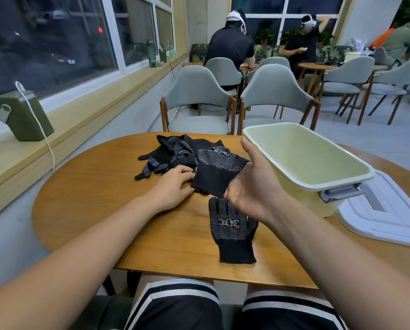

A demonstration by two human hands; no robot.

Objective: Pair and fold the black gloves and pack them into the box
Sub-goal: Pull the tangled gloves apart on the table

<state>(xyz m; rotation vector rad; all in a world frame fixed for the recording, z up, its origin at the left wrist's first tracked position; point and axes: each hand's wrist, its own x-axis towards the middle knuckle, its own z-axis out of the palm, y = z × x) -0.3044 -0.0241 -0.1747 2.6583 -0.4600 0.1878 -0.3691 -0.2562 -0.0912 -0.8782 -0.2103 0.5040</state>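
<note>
My right hand (254, 184) holds a black dotted glove (217, 170) by its fingers, lifted above the wooden table (92, 206), cuff hanging toward the left. My left hand (175, 186) rests on the table with its fingertips at the edge of a pile of black gloves (173, 153). One black glove (233, 232) lies flat near the front edge, dotted palm up, fingers pointing away from me. A pale yellow plastic box (306, 160) stands empty at the right, just beyond my right hand.
A white box lid (385, 215) lies on the table right of the box. Two grey chairs (199, 98) stand behind the table. A green device (25, 115) with a white cable sits on the window ledge at left. People sit at tables farther back.
</note>
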